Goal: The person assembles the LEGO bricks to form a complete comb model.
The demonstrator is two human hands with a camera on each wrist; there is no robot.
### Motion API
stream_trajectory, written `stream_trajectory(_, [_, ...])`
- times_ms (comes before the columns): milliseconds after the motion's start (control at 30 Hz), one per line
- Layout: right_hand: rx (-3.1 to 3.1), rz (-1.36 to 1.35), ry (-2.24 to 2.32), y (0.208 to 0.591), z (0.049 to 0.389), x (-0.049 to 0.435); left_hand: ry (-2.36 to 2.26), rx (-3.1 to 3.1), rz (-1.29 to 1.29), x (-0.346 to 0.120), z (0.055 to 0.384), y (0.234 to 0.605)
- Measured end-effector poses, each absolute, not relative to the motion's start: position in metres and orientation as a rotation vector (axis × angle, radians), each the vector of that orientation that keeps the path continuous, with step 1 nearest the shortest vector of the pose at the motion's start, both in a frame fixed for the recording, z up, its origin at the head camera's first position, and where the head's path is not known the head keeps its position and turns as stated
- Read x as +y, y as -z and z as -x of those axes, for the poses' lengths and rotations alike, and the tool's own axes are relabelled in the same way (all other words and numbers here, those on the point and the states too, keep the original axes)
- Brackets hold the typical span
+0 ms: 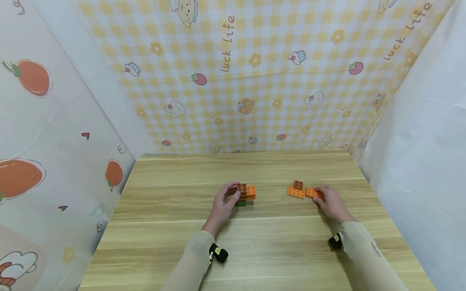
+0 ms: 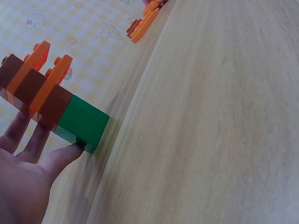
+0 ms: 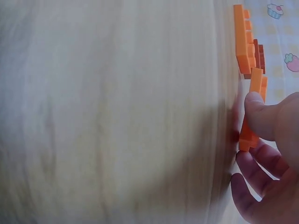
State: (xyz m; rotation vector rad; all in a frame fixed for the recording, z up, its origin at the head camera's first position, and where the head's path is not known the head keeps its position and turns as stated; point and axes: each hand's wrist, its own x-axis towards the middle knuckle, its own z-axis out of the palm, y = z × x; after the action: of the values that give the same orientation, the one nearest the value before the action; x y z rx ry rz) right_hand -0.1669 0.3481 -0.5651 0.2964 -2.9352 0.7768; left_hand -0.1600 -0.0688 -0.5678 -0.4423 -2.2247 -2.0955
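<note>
My left hand [image 1: 223, 202] holds an upright stack of toy building bricks [image 1: 242, 190] from its left side. In the left wrist view the stack has a green brick [image 2: 84, 120] at the bottom, with brown bricks [image 2: 55, 105] and thin orange bricks [image 2: 58, 70] alternating above it. The orange ones jut out to one side. My right hand [image 1: 332, 203] pinches a flat orange brick [image 3: 256, 84] between thumb and fingers, low at the tabletop. Close by lie another flat orange brick [image 1: 296, 192] and a small brown brick [image 1: 298, 184].
The wooden table [image 1: 269, 250] ends at a checked cloth [image 1: 225, 129] hung behind it. White sheets stand on the left [image 1: 83, 169] and right [image 1: 411, 153]. Each wrist carries a small black camera [image 1: 220, 254].
</note>
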Motion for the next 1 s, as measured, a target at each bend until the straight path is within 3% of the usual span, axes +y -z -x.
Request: stream_trajectory(1000, [-2.836, -0.292, -1.109, 0.539, 0.164, 0.313, 2.095, -2.228, 0.445, -0.069, 0.158, 0.568])
